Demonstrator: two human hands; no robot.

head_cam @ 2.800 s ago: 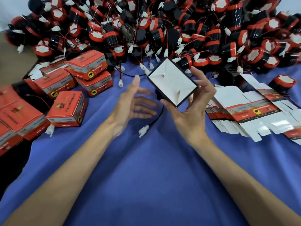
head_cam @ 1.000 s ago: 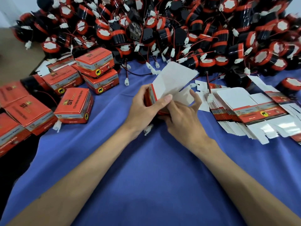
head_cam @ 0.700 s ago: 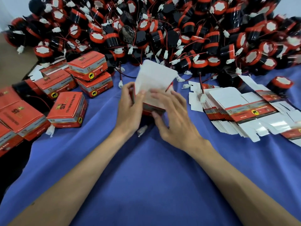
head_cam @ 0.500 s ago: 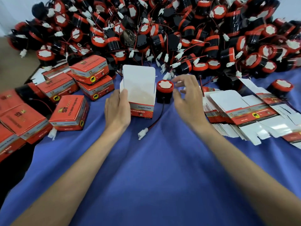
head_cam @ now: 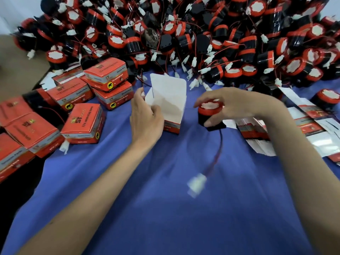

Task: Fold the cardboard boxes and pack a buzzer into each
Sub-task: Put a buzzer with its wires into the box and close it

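1. Left grip [head_cam: 147, 116] reaches forward on a bare forearm, with thumb and fingers pinching one side of the box [head_cam: 169, 100].
2. Right grip [head_cam: 230, 105] arches palm-down, wrist bent, with fingers curled round a buzzer [head_cam: 207, 115].

Counter [head_cam: 239, 223] draped in a blue cloth [head_cam: 132, 230], cloth lightly creased, pale wall [head_cam: 11, 13] beyond the counter's far left corner, tan floor [head_cam: 16, 67] left of the counter, deep shadow under its left edge, soft even light.
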